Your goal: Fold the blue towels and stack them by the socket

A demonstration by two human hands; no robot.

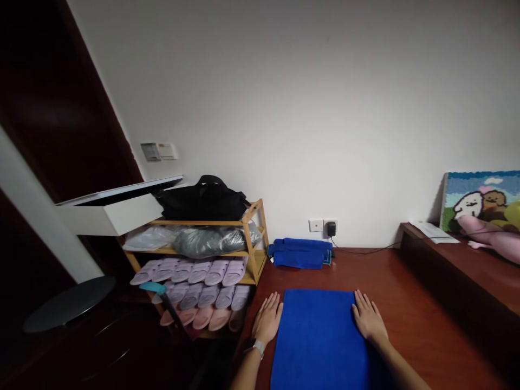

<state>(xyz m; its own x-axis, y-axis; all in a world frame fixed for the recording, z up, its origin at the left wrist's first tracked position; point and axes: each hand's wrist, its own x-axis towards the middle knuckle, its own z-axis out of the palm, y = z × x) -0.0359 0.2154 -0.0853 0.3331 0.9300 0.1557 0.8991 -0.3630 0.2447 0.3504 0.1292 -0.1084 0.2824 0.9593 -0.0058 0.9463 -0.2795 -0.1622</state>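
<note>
- My left hand (267,319) lies flat and open on the desk (410,303), fingers spread, its edge against the left side of the blue towel (319,338). Nothing gripped.
- My right hand (369,318) is open too, palm down, fingers resting on the towel's right edge. No grip.
- The towel lies flat on the desk between my hands, its far edge square to me and its near end running out of view.
- Watch (255,346) on my left wrist.
- Beyond the towel, against the wall: folded blue towels (300,253), then a wall socket (316,225) with a black adapter (331,229) plugged in beside it. Its cable (365,251) runs right along the desk.
- Left of the desk: bamboo shelf (254,241). Black bag (202,199) on top, grey plastic bag (211,242) on the middle tier, lilac slippers (190,272) below, pink slippers (207,319) lowest.
- Far left: white box (109,214) with a tilted lid, dark round stool top (69,303).
- Right: raised ledge (447,265) holding a paper (433,232), a pink plush (491,239) and a tufted cartoon picture (479,200) leaning on the wall.
</note>
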